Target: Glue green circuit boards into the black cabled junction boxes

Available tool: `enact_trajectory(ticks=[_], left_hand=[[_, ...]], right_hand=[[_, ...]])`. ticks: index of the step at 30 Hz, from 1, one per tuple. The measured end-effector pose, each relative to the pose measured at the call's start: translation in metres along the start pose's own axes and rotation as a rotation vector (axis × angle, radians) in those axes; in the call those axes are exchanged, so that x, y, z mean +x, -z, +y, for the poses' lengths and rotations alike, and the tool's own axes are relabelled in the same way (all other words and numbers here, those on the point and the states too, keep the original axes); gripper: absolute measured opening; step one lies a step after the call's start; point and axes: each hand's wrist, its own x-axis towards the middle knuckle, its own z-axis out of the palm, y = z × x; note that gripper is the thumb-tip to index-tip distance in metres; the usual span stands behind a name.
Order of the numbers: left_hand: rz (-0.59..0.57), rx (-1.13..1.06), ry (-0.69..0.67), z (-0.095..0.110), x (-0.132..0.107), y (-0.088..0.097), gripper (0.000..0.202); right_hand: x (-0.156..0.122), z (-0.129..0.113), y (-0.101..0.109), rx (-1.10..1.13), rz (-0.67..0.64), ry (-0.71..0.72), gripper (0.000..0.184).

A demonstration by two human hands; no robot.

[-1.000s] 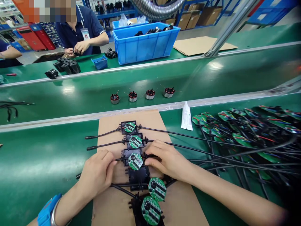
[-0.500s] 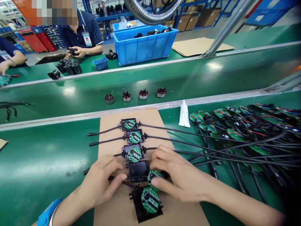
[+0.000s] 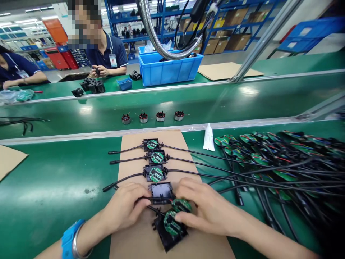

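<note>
My left hand [image 3: 128,205] pinches a black cable [image 3: 159,199] between thumb and fingers. A round green circuit board [image 3: 181,205] at the cable's end is held in my right hand [image 3: 203,207], fingers curled behind it. Just beyond lies an open black plastic housing [image 3: 161,189] with no board in it. Nearest me a tilted black housing [image 3: 174,241] carries another circuit board [image 3: 172,223], close under my right thumb. Farther up, three housings hold boards, such as the top board [image 3: 152,144], with cables leading out both sides. All rest on a cardboard sheet [image 3: 140,241].
A heap of boards with black cables [image 3: 280,169] covers the right side. A white tube [image 3: 208,138] lies by the rail. Several copper-wound stators [image 3: 160,116] stand beyond it. Across the bench are a blue bin [image 3: 169,70] and a co-worker [image 3: 107,54]; a metal hose [image 3: 153,39] hangs above.
The camera view has tilted up. The board in my right hand has turned flatter and its cable now lies across the housing's near edge. Both hands keep their hold.
</note>
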Motion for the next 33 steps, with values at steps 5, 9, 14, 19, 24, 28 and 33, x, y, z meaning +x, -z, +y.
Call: enact_trajectory(ticks=[5,9,14,19,24,28,33], left_hand=[[0.047,0.143,0.100,0.006,-0.015,0.015,0.019],[0.002,0.319,0.151,0.001,-0.016,0.009,0.015],[-0.050,0.408,0.170,0.002,-0.015,0.006,0.012],[-0.113,0.488,0.161,0.003,-0.015,0.004,0.017],[-0.121,0.627,0.180,0.004,-0.015,0.003,0.016],[-0.026,0.542,0.140,0.009,-0.022,0.004,0.010],[-0.063,0.423,-0.014,0.009,-0.030,-0.004,0.006]], right_hand=[[0.003,0.014,0.028,0.125,-0.041,-0.135,0.022],[0.007,0.034,0.007,0.001,-0.009,-0.051,0.013],[0.006,0.037,-0.008,-0.082,0.042,0.048,0.019],[0.004,0.036,-0.004,-0.082,0.071,0.136,0.027],[0.008,0.039,-0.012,-0.223,0.078,0.170,0.030],[0.002,0.033,-0.016,-0.299,0.175,0.177,0.025],[-0.010,0.024,-0.015,-0.283,0.064,0.170,0.018]])
